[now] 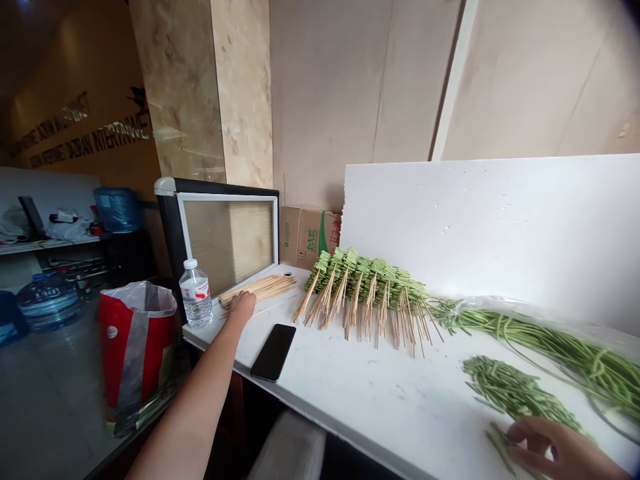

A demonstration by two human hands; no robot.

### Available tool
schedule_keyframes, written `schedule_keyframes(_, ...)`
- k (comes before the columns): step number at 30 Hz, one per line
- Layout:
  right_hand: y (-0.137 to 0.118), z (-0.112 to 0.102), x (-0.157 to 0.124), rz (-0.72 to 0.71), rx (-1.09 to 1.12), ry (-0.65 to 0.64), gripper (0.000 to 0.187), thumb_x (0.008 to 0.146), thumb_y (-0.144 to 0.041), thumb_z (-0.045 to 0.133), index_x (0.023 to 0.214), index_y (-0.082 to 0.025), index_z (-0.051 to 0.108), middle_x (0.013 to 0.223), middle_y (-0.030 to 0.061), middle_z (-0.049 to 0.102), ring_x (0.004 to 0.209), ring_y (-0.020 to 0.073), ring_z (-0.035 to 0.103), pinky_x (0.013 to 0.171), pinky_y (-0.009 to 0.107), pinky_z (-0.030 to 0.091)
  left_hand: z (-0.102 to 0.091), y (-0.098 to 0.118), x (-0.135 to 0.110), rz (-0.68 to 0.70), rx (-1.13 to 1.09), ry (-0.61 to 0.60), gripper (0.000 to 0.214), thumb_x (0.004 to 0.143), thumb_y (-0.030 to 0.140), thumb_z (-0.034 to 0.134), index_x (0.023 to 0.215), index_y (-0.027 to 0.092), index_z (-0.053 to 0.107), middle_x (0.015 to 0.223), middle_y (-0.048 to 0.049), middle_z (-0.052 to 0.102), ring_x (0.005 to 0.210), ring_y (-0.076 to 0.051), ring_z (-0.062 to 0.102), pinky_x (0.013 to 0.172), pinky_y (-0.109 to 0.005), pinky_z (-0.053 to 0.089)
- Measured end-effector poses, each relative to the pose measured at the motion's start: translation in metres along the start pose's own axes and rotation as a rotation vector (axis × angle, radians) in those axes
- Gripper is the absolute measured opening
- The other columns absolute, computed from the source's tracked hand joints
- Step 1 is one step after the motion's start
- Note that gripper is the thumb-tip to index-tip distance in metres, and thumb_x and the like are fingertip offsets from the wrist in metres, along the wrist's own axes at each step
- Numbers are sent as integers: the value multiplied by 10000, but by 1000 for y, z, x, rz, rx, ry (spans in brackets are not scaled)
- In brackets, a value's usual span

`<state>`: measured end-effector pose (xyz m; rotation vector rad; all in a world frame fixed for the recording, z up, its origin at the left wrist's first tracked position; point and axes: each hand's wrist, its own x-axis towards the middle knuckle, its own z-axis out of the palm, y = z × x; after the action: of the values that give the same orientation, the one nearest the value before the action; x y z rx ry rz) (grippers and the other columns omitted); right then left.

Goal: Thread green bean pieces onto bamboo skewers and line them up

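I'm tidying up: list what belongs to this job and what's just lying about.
In use:
- thin, pale wooden skewers at the left hand
- short-cut green beans by the right hand
- skewered green bean bundles
- long, uncut green beans

Apparently lying about:
- black rectangular phone
- clear plastic water bottle

Green beans (pixel 520 390), tan sticks (pixel 273 287); white table (pixel 340 373)

White tabletop (pixel 380 380): water btl (pixel 197 297) at L end, bamboo skewers (pixel 273 285) nr it; blk smartphone (pixel 273 353) nr front edge; stacked skewered long-bean pcs (pixel 367 277) toward back; R end, loose cut pcs (pixel 520 390) + uncut long beans (pixel 550 338) w/ clear plastic (pixel 590 332).
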<state>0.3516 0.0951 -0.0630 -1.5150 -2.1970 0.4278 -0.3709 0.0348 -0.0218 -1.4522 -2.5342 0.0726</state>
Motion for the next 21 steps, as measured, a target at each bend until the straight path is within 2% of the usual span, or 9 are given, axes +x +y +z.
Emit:
schedule_keyframes(5,8,0,2,18,-15,-75,320,649,-571,663,678,-270,770,678,90,743,645,287,683,653,404,517,4,2,-1,-31,14,-4,326,993,353,661,1252,154,651,1316,-107,649,1201,-271,633,1021,-508,538)
schedule_keyframes(9,-7,-4,-5,3,5,-38,309,705,-569,639,642,-283,736,695,97,746,622,281,663,632,415,504,6,2,-2,-67,-17,0,336,991,377,657,1244,156,651,1308,-105,648,1189,-268,632,1017,-502,531)
schedule_keyframes(12,-18,-11,-10,21,24,-60,319,704,-577,669,651,-271,740,723,107,759,608,279,663,614,408,519,6,4,-5,-94,-54,13,320,992,384,648,1209,149,663,1273,-103,664,1183,-266,629,1018,-492,517)
schedule_keyframes(14,-23,-16,-12,44,41,-47,351,688,-600,698,679,-254,751,753,109,773,616,279,679,605,389,536,3,5,-7,-114,-88,39,277,992,326,624,1175,125,677,1241,-145,682,1198,-289,613,1011,-476,497)
schedule_keyframes(17,-31,-25,-16,53,94,56,419,688,-661,704,736,-249,768,797,106,795,683,293,723,633,367,569,-9,8,-9,-147,-157,115,260,942,190,569,1145,79,688,1228,-255,682,1249,-356,571,1013,-480,450)
schedule_keyframes(21,-44,-44,-21,75,177,170,479,684,-699,719,802,-242,800,856,124,818,791,329,769,705,376,612,-46,17,-3,-207,-292,241,310,929,135,498,1194,56,639,1203,-275,693,1240,-394,588,1032,-543,416)
